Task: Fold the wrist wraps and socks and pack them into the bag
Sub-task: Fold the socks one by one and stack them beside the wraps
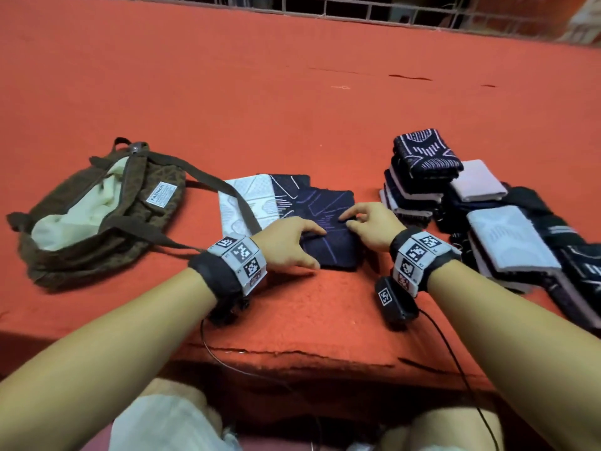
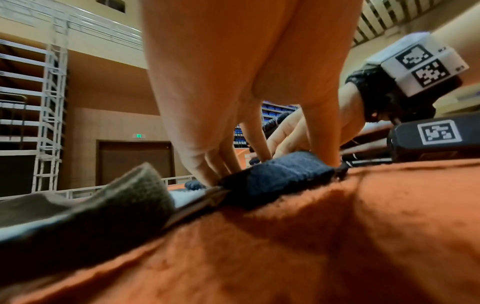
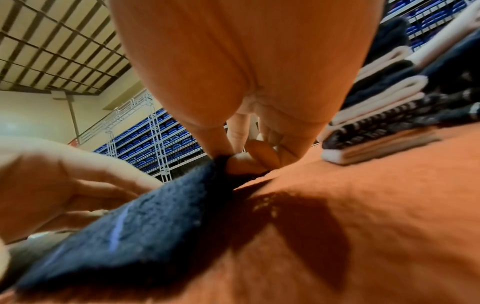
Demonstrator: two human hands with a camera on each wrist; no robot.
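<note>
Both hands (image 1: 286, 244) on navy wrap (image 1: 328, 222)

We see an orange-red surface (image 1: 292, 92), a brown bag (image 1: 156, 203) lined cream, and a navy sock (image 1: 328, 222) with purple lines.

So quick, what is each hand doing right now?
Left hand: open, fingers pressing flat on the dark navy piece.
Right hand: pinching the edge of that same navy piece between thumb and fingertips.
</note>
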